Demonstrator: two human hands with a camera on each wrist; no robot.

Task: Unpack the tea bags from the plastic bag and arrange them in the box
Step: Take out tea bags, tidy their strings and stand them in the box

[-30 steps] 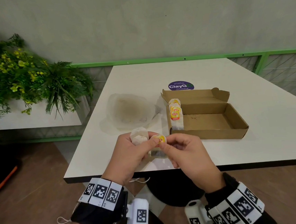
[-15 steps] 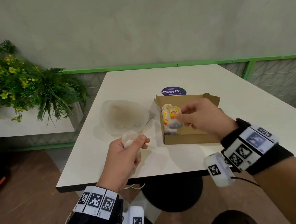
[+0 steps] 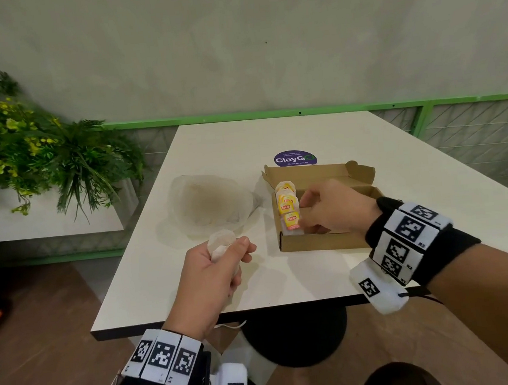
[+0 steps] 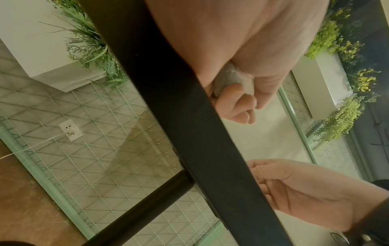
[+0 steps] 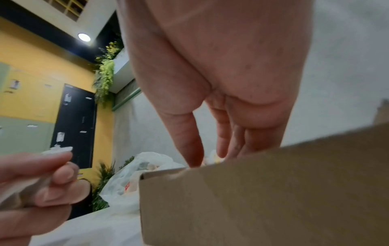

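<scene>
An open cardboard box [image 3: 322, 242] sits on the white table [image 3: 286, 282]; a row of yellow-tagged tea bags [image 3: 286, 201] stands along its left end. My right hand [image 3: 303, 215] reaches into the box and pinches the front tea bag [image 3: 293, 222] between thumb and fingers [image 5: 189, 149]. The box wall [image 5: 263, 191] hides the fingertips in the right wrist view. My left hand [image 3: 236, 250] hovers near the table's front edge and grips a small white bundle of tea bags [image 3: 220, 242], also seen as the grey-white bundle [image 4: 231, 79]. The crumpled clear plastic bag [image 3: 210, 202] lies left of the box.
A round purple sticker [image 3: 294, 158] lies behind the box. A planter of green and yellow foliage [image 3: 25, 152] stands off the table's left side. A green rail [image 3: 270, 113] runs along the far edge. The black table edge [image 4: 189, 116] crosses the left wrist view.
My right hand carried a yellow-tagged tea bag from beside the left hand over to the box and lowered it at the front of the row. The left hand stayed put with its bundle.
</scene>
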